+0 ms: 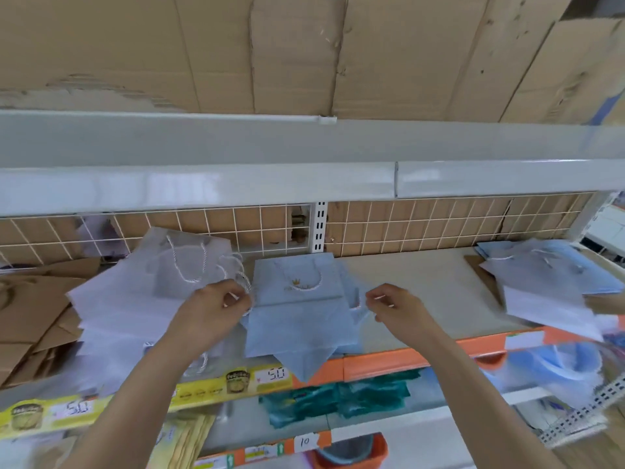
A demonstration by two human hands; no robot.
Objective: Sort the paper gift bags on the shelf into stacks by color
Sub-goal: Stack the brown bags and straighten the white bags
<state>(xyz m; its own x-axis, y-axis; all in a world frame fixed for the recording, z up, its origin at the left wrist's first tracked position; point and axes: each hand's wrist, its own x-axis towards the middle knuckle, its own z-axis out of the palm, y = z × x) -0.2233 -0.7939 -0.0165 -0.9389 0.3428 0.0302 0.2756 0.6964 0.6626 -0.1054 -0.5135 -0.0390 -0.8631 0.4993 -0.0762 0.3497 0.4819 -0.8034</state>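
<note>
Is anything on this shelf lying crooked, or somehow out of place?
Yes. The middle blue bags lie askew, and one corner hangs over the orange shelf edge. The white bags on the left are fanned out unevenly, partly covering the brown bags. The right pile mixes blue and white.

Bare forearms, no sleeves, bare hands [216,308]

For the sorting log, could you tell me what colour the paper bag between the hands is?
Light blue paper bag, head view.

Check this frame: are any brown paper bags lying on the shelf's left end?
Yes, brown paper bags lie at the shelf's left end, beside the white bags.
</note>
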